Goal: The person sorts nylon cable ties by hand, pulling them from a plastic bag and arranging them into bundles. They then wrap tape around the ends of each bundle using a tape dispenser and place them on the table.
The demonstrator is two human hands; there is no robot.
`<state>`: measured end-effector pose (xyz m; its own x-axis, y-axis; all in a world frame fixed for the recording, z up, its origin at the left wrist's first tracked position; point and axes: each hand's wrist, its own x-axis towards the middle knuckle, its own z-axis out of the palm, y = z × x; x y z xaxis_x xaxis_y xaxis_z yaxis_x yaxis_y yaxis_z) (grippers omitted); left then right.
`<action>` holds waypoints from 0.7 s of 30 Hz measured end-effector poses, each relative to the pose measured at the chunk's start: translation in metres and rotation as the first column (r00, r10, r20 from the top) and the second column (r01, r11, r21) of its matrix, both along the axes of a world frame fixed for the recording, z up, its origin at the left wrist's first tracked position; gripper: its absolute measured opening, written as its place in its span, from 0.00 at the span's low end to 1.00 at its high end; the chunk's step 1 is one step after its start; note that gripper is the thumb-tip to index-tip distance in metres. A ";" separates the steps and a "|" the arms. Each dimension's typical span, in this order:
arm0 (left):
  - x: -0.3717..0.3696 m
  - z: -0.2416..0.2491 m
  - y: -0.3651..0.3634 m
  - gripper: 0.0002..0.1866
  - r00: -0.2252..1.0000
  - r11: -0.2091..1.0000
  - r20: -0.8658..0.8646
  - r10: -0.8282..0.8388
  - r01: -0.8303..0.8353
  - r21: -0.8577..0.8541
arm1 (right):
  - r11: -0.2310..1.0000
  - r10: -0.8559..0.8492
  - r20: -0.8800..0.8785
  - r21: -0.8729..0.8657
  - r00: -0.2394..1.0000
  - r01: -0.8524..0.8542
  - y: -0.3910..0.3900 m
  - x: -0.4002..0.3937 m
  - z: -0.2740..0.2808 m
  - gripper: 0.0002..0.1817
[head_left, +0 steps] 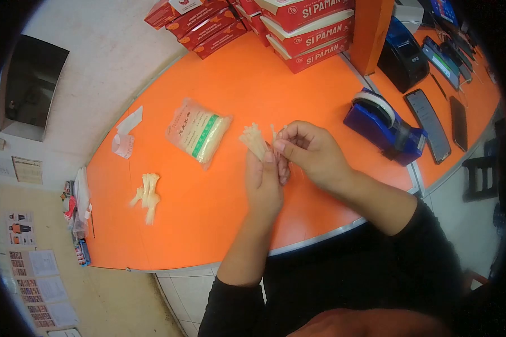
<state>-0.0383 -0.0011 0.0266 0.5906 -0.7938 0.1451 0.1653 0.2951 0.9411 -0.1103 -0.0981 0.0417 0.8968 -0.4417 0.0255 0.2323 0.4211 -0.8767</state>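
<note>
My left hand [265,174] is closed around a bunch of cream-white cable ties [254,139], their heads fanning out above the thumb. Close against it, my right hand [310,150] pinches a few thin cable ties [274,132] between thumb and fingers; exactly how many is hard to make out. To the left lies a clear plastic bag [198,132] with a green stripe, packed with more ties. Farther left, small bundles of cable ties [147,195] rest crossed over each other on the orange table [202,224].
Red-and-white food boxes [308,36] are stacked at the back beside an orange post [371,36]. A blue tape dispenser [385,126] stands right of my hands, with phones [428,124] and a black printer [403,55] beyond. A curled paper strip [123,137] lies near the left edge.
</note>
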 end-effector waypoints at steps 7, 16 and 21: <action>-0.003 0.008 0.001 0.10 1.000 0.996 0.019 0.013 -0.014 0.083 | 0.994 -0.071 -0.026 -0.086 0.997 0.068 0.001 0.002 -0.004 0.08; -0.003 0.011 0.003 0.10 0.964 0.999 -0.265 0.029 -0.018 0.043 | 0.971 -0.196 0.015 -0.133 0.980 0.197 -0.001 -0.001 0.003 0.09; -0.002 0.011 0.003 0.10 0.961 0.998 -0.275 -0.043 0.053 0.029 | 0.979 -0.137 -0.038 -0.159 0.990 0.129 0.000 0.001 0.001 0.09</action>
